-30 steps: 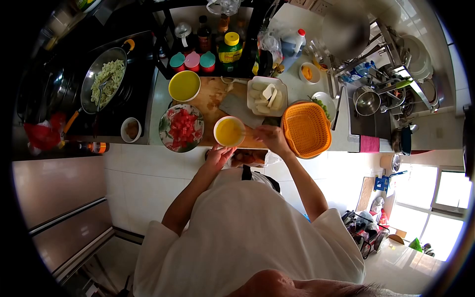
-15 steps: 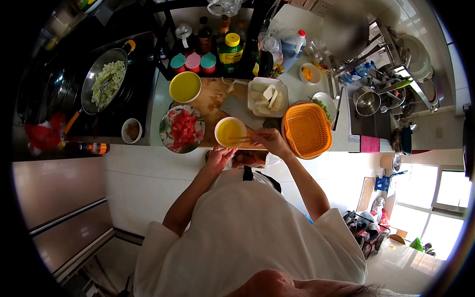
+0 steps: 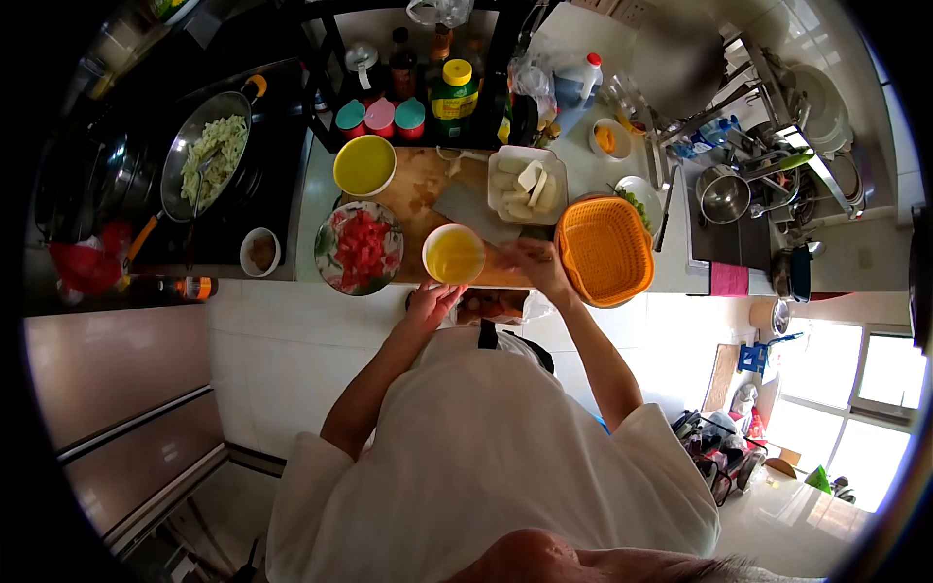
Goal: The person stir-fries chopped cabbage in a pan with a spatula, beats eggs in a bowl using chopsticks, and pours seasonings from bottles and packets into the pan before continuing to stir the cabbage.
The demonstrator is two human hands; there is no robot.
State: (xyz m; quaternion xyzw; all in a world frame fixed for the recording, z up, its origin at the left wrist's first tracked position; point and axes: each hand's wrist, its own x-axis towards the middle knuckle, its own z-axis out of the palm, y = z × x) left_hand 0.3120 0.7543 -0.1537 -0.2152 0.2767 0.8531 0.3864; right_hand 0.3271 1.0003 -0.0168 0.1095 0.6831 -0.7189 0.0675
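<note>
A small white bowl of yellow liquid, which looks like beaten egg, is at the front edge of the wooden cutting board. My left hand grips the bowl from its near side. The liquid lies toward the near wall, so the bowl seems slightly tilted. Right of the bowl, my right hand is closed and smeared by motion; the chopsticks it holds are barely visible in the blur. Left of the bowl is a floral plate with chopped red pieces, probably tomato.
An orange basket stands right of my right hand. Behind are a container of white slices, a knife blade and a yellow-green bowl. A pan of shredded food sits on the stove at left; the sink is right.
The chopsticks have moved and blurred with my right hand, which has shifted slightly right. The liquid now lies more toward the bowl's near side. My left hand stays at the bowl.
</note>
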